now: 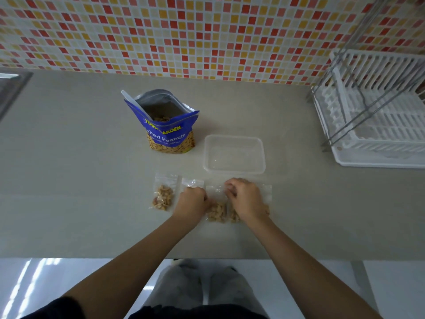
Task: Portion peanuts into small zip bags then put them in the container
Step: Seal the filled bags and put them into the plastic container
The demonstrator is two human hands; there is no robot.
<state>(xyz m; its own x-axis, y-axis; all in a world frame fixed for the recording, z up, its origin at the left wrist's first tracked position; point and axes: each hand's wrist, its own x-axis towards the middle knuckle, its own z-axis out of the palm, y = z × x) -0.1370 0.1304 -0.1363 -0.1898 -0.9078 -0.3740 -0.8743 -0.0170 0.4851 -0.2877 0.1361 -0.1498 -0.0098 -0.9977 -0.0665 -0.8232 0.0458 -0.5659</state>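
Sealing the zip bag (217, 211), I pinch its top with left hand (192, 200) and right hand (247, 199), both curled; I should press the strip fully closed. The container (234, 155) sits just beyond my grip.

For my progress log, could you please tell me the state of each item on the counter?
Peanut bag: upright, open.
Container: lidless, no bags inside.
Far-left bag: filled, lying flat.
Second bag: mostly hidden under left hand.
Third bag: filled, pinched by both hands.
Right bag: partly under right hand.
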